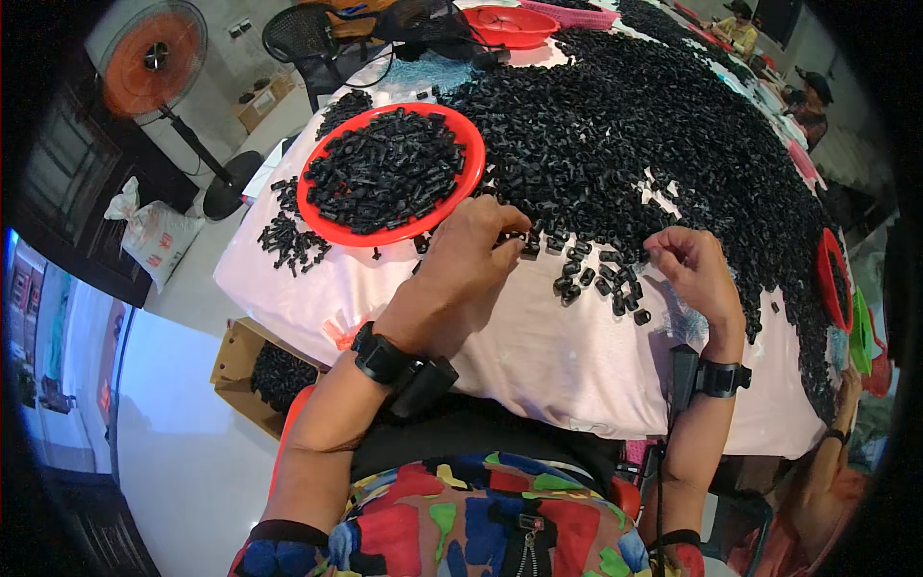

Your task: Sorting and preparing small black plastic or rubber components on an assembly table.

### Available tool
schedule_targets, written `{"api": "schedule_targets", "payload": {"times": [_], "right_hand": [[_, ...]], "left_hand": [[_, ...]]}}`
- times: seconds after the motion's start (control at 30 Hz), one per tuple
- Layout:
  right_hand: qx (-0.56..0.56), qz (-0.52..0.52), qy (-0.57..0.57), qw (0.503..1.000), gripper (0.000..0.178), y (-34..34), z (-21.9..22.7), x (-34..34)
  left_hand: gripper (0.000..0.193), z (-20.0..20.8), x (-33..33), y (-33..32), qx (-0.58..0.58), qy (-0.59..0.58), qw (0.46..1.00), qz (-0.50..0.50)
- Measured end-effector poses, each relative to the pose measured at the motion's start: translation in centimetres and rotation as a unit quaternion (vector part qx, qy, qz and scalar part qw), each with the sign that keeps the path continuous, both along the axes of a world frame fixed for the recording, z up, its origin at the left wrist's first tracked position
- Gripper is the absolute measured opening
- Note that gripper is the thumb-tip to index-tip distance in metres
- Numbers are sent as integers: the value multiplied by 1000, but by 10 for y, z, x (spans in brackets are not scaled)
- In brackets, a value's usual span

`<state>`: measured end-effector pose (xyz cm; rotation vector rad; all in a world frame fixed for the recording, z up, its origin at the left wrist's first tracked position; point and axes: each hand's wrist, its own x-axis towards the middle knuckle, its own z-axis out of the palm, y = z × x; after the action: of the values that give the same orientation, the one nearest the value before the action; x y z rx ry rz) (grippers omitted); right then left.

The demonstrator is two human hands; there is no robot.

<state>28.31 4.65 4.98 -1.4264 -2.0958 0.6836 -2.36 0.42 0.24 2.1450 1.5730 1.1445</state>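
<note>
So you've got a loose cluster of small black pieces (604, 286) on the bench (567, 370), sitting between your two hands. From your left hand's (516, 238) fingers they lie off to the right and a little toward you; from your right hand's (656, 253) fingers they're to the left and toward you. I'd call the right one nearer to most of them. No shared long axis: they're stubby and point every which way.

Your left thumb and finger are nearly together with black right at the tips, but I can't tell if a piece is actually gripped. Right fingers are curled in close to the thumb; can't tell if anything's in there. The big black pile (615, 144) spreads out beyond both hands.
</note>
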Motion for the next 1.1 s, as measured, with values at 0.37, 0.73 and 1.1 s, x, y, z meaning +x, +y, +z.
{"api": "schedule_targets", "payload": {"times": [0.37,0.73,1.1], "right_hand": [[-75,66,173,980,13,0,-3,-16],[-52,124,282,950,15,-17,-5,-55],[-78,164,242,953,13,-19,-4,-56]], "left_hand": [[19,0,54,-4,26,-33,976,-213],[30,12,50,-3,-323,-374,832,-253],[32,2,37,-1,-297,-348,842,-286]]}}
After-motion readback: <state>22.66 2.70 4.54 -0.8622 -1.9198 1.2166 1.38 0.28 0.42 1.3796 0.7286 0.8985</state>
